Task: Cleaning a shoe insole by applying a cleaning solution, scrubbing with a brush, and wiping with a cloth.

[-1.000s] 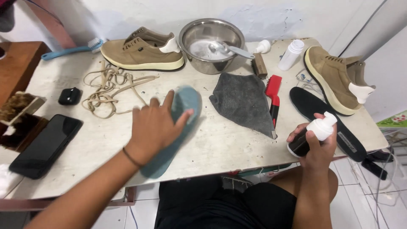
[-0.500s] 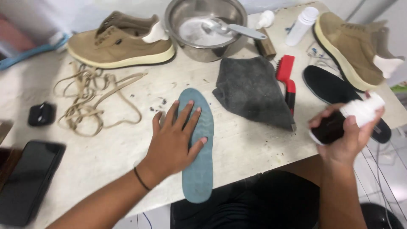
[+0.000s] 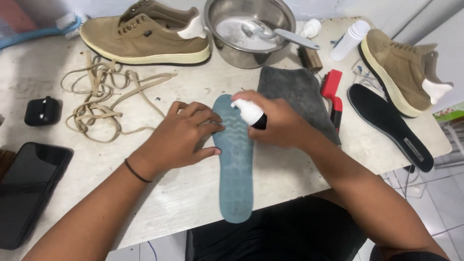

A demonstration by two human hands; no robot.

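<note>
blue-green insole point(image 3: 234, 164) lies flat on the table point(image 3: 299, 164), pinned by the left hand point(image 3: 181, 135), fingers spread open for steadiness. right hand point(image 3: 280, 123) is closed around a small spray bottle point(image 3: 250, 112), nozzle angled toward the insole. grey cloth point(image 3: 297, 99) and red brush point(image 3: 332, 94) lie just beside.

On the counter point(image 3: 193, 203) a blue-grey insole point(image 3: 234, 169) lies lengthwise, its near end over the edge. The left hand point(image 3: 181, 135) presses flat on the insole's left side. The right hand point(image 3: 278, 121) grips a small spray bottle point(image 3: 251, 113), white nozzle aimed at the insole's far end. Just right lies a grey cloth point(image 3: 297, 94); farther off, a steel bowl point(image 3: 249, 29). Left sit tangled laces point(image 3: 104, 96) and a tan shoe point(image 3: 145, 34).
</note>
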